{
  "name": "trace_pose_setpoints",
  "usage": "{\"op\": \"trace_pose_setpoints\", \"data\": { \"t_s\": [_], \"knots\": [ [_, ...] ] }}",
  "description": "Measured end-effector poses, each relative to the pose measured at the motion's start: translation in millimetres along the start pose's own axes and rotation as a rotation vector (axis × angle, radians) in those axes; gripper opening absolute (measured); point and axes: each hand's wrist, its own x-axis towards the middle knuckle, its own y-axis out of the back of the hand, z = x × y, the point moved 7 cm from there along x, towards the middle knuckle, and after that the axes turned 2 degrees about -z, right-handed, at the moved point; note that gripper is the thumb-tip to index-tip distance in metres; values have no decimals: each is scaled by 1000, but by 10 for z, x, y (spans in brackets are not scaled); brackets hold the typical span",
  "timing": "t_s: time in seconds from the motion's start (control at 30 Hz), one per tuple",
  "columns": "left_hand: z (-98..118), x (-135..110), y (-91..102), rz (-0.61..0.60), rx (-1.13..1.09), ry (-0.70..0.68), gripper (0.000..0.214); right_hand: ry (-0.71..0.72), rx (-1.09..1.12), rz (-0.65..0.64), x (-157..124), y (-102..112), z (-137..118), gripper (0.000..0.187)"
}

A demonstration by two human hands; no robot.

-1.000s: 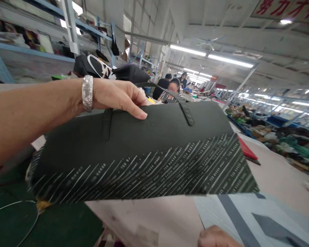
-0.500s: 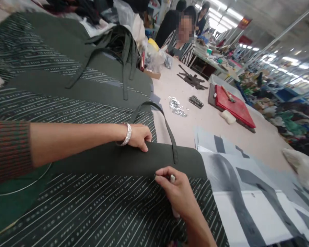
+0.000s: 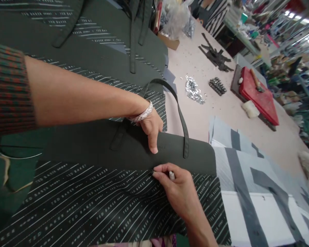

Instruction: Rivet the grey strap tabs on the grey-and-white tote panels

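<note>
A dark bag piece lies in front of me, with a plain green-black band above fabric printed in slanting white lettering. A narrow strap handle arches from the band. My left hand, a silver bracelet at its wrist, grips the band's top edge, thumb pressed on its face; the fingers are partly hidden. Just below, my right hand pinches thumb and forefinger together at the seam. Whatever is between those fingertips is too small to make out. A white pen-like stick pokes out of the same hand's curled fingers.
More bag pieces with straps lie beyond my left arm. On the pale table are small shiny metal bits, dark hardware, dark strips, and a hammer on a red pad. Grey-white sheets lie right.
The view has tipped down and closer, so the person across the table is mostly out of frame. My left thumb now points down onto the band. The right hand keeps its pinch at the seam.
</note>
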Motion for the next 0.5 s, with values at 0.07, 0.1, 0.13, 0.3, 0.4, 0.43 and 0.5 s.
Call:
{"op": "trace_pose_setpoints", "data": {
  "t_s": [0.07, 0.1, 0.13, 0.3, 0.4, 0.43, 0.5],
  "knots": [
    [-12, 1, -223, -310, -84, 67, 37, 43, -28, 13, 3, -7, -28, 10],
    [-3, -18, -305, -423, -143, 89, 39, 62, -39, 19, 3, -11, -38, 10],
    [12, -33, -352, -483, -205, 103, 42, 77, -49, 26, 1, -15, -47, 10],
    [-16, -95, -456, -563, -343, 188, 39, 139, -105, 58, -34, -45, -70, 9],
    [-61, -114, -464, -545, -379, 227, 41, 172, -134, 84, -64, -62, -75, 9],
    [-73, -115, -461, -534, -383, 232, 42, 176, -147, 93, -73, -65, -71, 9],
    [-83, -116, -459, -519, -398, 229, 42, 180, -183, 107, -86, -70, -67, 10]
  ]
}}
